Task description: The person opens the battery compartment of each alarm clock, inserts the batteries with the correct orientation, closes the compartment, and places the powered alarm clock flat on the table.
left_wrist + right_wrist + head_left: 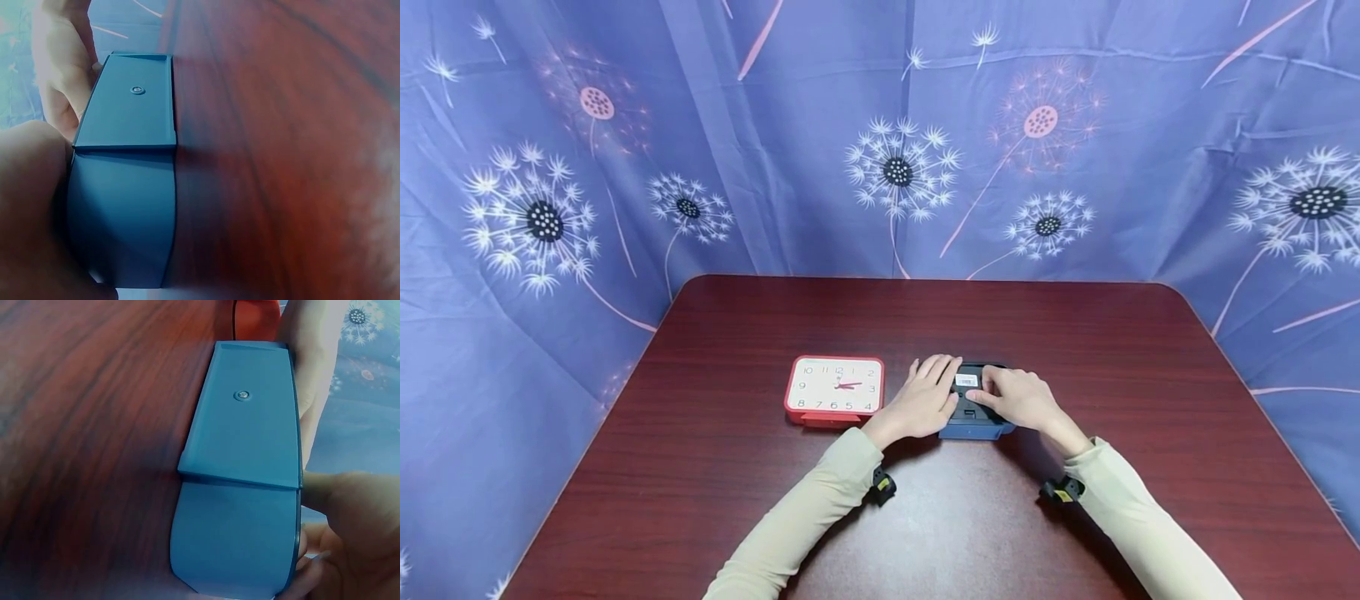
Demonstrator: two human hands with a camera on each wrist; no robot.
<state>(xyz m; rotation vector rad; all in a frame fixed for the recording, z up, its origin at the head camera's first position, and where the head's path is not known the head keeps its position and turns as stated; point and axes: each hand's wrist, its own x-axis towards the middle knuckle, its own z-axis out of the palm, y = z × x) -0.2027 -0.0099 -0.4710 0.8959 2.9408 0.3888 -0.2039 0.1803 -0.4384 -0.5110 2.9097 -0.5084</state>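
A blue alarm clock (973, 431) lies face down on the table, its black back with a white label (966, 380) facing up. My left hand (927, 398) rests over the clock's left part, fingers fairly straight and pointing away. At the right part, my right hand (1022, 398) has its thumb and fingers curled onto the back and edge. In the left wrist view the clock's blue underside (125, 112) shows a screw. The right wrist view shows the same underside (240, 431), with the right fingers (312, 575) bent at its edge; what lies under the fingertips is hidden.
A red alarm clock (835, 386) with a white dial lies face up to the left of the left hand. Both stand on a dark red wooden table (700, 492). Behind it hangs a blue curtain (820, 167) with dandelion prints.
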